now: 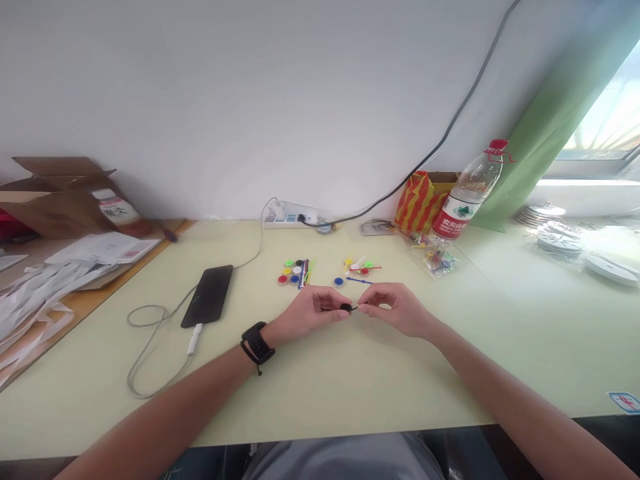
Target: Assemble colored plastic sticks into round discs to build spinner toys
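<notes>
My left hand (327, 307) pinches a small black disc (346, 307) between thumb and fingertips, just above the table. A thin black strip (355, 308) sticks out from the disc toward the right. My right hand (393, 308) is closed on the far end of that strip, its tip hidden by the fingers. Beyond my left hand lie several coloured discs, among them a red disc (283, 280), beside a bundle of thin coloured strips (306, 272). Farther right are a blue disc (339, 282), a blue arrow-shaped strip (359, 280) and a few loose red, yellow, white and green pieces.
A black phone (207, 297) with cables lies to the left. At the wall are a power strip (290, 215), a striped bag (420, 203) and a large bottle (465, 200). A clear bag of small parts (439, 261) lies before the bottle; stacked discs (560, 240) stand right.
</notes>
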Demonstrator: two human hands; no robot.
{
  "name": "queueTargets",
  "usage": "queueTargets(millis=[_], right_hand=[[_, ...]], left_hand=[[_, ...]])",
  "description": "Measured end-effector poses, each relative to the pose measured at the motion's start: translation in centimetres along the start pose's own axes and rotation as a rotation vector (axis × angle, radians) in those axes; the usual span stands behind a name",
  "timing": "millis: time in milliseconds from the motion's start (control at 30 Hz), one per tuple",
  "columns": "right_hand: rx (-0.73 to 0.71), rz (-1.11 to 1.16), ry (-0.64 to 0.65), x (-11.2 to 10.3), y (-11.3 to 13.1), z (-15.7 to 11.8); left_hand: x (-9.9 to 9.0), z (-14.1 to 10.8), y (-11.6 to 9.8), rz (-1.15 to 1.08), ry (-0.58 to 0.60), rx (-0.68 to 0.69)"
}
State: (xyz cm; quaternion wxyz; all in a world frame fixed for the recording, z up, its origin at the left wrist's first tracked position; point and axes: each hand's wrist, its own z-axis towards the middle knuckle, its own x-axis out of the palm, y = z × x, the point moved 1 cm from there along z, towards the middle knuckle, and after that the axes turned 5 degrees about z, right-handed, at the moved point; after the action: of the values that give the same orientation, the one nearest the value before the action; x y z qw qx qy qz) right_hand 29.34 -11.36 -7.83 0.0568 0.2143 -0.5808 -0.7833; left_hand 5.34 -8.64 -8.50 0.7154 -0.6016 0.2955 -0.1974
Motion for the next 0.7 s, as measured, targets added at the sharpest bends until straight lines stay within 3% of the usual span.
queueTargets(millis=[400, 567, 700], right_hand=[[-0.007, 0.099, -0.047, 0.0, -0.5, 0.2], [-0.142, -0.126, -0.178, 0.0, -0.4, -0.1], [-0.207, -0.271, -0.156, 0.2, -0.1, -0.6]], left_hand=[[-0.2, 0.1, -0.3, -0.100, -0.001, -0.012], [-0.3, 0.4, 0.5, -0.109, -0.107, -0.024], [-0.3, 0.5, 0.7, -0.097, -0.157, -0.033]])
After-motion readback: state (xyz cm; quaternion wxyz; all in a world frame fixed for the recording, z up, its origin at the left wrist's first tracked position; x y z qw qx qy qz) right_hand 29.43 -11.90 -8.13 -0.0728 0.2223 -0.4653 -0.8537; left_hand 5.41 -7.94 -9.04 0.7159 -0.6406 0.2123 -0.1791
